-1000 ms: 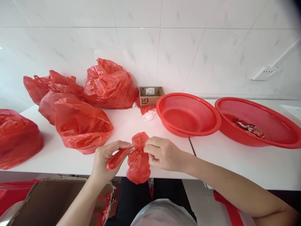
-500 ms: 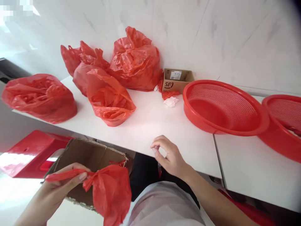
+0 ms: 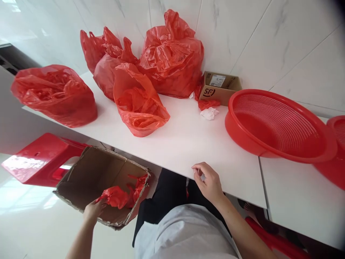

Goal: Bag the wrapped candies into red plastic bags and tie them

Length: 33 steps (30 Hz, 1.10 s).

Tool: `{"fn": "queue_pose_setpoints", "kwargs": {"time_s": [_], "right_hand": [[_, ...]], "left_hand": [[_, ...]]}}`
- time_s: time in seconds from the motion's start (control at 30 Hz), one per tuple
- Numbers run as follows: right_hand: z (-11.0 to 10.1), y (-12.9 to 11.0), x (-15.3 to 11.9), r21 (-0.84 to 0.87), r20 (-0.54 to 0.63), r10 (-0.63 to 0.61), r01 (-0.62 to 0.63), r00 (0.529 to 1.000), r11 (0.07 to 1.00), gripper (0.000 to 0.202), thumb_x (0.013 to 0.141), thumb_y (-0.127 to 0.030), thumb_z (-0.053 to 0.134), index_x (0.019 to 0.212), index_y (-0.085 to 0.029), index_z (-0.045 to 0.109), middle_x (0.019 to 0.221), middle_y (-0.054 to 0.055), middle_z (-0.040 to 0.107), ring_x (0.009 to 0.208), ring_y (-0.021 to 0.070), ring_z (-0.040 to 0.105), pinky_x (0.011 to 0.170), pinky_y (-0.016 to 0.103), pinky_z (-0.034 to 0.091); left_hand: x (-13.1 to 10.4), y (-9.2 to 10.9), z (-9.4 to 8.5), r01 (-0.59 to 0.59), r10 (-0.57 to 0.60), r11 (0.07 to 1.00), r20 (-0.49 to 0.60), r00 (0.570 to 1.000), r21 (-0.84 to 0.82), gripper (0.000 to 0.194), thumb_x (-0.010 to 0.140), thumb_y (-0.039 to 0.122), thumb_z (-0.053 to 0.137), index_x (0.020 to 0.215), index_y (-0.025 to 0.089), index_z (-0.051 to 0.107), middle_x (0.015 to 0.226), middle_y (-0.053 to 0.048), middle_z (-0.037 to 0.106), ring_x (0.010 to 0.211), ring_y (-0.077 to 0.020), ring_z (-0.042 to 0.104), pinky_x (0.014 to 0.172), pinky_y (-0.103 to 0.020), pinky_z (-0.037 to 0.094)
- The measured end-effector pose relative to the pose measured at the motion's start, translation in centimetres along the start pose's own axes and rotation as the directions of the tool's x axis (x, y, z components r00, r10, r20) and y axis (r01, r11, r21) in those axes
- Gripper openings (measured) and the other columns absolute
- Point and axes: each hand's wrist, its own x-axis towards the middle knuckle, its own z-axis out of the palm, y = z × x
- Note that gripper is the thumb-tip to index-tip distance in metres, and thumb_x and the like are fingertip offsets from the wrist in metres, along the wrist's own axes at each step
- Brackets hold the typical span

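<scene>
My left hand [image 3: 94, 209] reaches into the cardboard box [image 3: 88, 172] below the table's front edge. Its fingers are closed on the end of a tied red plastic bag [image 3: 115, 196], which hangs inside the box. More red plastic [image 3: 140, 187] lies against the box's right side; what it holds cannot be seen. At the table's front edge, my right hand [image 3: 208, 180] is curled, thumb and fingertips together, with nothing visible in it. An upright red plastic bag [image 3: 141, 108] with its mouth open stands on the white table [image 3: 183, 144], and crumpled red plastic shows inside.
Bulging red bags [image 3: 172, 61] line the wall, and another red bag [image 3: 56, 97] sits at the table's left end. A small SF carton [image 3: 219, 94] stands beside crumpled white tissue [image 3: 209, 113]. Red perforated baskets [image 3: 280, 126] occupy the right. A red stool [image 3: 43, 158] stands left of the box.
My left hand has lowered the tied red bag from in front of the box down into it. My right hand stays curled by the table edge. The view has shifted.
</scene>
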Motion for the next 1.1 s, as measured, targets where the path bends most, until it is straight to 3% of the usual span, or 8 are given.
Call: {"fn": "queue_pose_setpoints", "kwargs": {"time_s": [0.17,0.57,0.73,0.83,0.9,0.97,1.07,1.1], "right_hand": [[0.2,0.0,-0.1,-0.056,-0.009,-0.022,0.021,1.0,0.998,0.015,0.091,-0.01,0.048,0.094,-0.022,0.056,0.076,0.001,0.058,0.065,0.015,0.051,0.063,0.03,0.046],[0.3,0.2,-0.2,-0.092,-0.002,-0.036,0.036,0.999,0.995,0.015,0.091,-0.01,0.049,0.096,-0.021,0.057,0.078,0.002,0.06,0.066,0.0149,0.051,0.062,0.03,0.047],[0.4,0.2,-0.2,-0.096,-0.002,-0.045,0.045,0.999,0.994,0.015,0.09,-0.009,0.05,0.095,-0.022,0.058,0.078,0.002,0.061,0.067,0.0157,0.054,0.062,0.03,0.047],[0.5,0.1,-0.1,-0.095,0.0,-0.055,0.055,0.998,0.994,0.016,0.089,-0.009,0.05,0.095,-0.022,0.057,0.078,0.002,0.062,0.067,0.0161,0.054,0.062,0.03,0.047],[0.6,0.0,-0.1,-0.104,0.006,-0.06,0.06,0.998,0.993,0.016,0.089,-0.008,0.05,0.095,-0.022,0.056,0.078,0.002,0.061,0.067,0.0161,0.053,0.062,0.03,0.046],[0.6,-0.1,-0.1,-0.115,0.011,-0.065,0.065,0.998,0.991,0.016,0.09,-0.008,0.05,0.093,-0.022,0.055,0.076,0.001,0.061,0.067,0.0159,0.052,0.061,0.03,0.045],[0.6,-0.2,0.0,-0.128,0.004,-0.07,0.07,0.998,0.989,0.015,0.09,-0.008,0.049,0.092,-0.022,0.055,0.075,0.001,0.06,0.065,0.0159,0.051,0.06,0.03,0.044],[0.6,-0.3,0.1,-0.132,0.001,-0.072,0.072,0.997,0.989,0.015,0.09,-0.008,0.049,0.092,-0.022,0.055,0.075,0.001,0.061,0.065,0.016,0.051,0.06,0.03,0.044]], "left_hand": [[2.5,0.4,2.1,0.206,-0.203,0.97,0.036,0.978,-0.126,0.033,0.093,0.033,0.06,0.121,0.016,0.059,0.117,-0.009,0.063,0.097,-0.0206,0.065,0.08,-0.039,0.057],[0.8,4.6,6.2,0.097,-0.062,0.973,0.167,0.984,-0.211,0.032,0.092,0.032,0.062,0.119,0.015,0.06,0.115,-0.009,0.064,0.096,-0.0202,0.065,0.08,-0.039,0.057],[-0.8,7.0,5.1,0.039,-0.028,0.966,0.047,0.999,-0.256,0.024,0.093,0.03,0.061,0.11,0.013,0.063,0.103,-0.006,0.066,0.084,-0.0165,0.066,0.072,-0.034,0.057],[-2.4,11.0,3.1,-0.182,0.144,0.923,-0.135,0.98,-0.338,0.018,0.092,0.024,0.061,0.106,0.013,0.064,0.099,-0.005,0.067,0.081,-0.0148,0.066,0.072,-0.032,0.057],[-4.5,15.1,1.4,-0.401,0.303,0.84,-0.298,0.905,-0.364,0.017,0.09,0.019,0.061,0.105,0.014,0.065,0.1,-0.004,0.068,0.082,-0.0132,0.066,0.078,-0.03,0.057],[-7.4,19.8,-0.2,-0.607,0.454,0.719,-0.433,0.779,-0.338,0.021,0.087,0.023,0.064,0.106,0.015,0.067,0.101,-0.002,0.069,0.086,-0.0131,0.067,0.086,-0.031,0.057],[-13.0,27.5,-1.6,-0.851,0.638,0.486,-0.584,0.501,-0.199,0.03,0.088,0.036,0.062,0.11,0.016,0.067,0.102,-0.002,0.07,0.092,-0.0142,0.067,0.093,-0.033,0.055],[-14.8,29.9,-1.5,-0.939,0.742,0.334,-0.592,0.314,-0.079,0.031,0.089,0.035,0.06,0.107,0.011,0.068,0.098,-0.005,0.07,0.093,-0.0163,0.067,0.091,-0.035,0.056]]}}
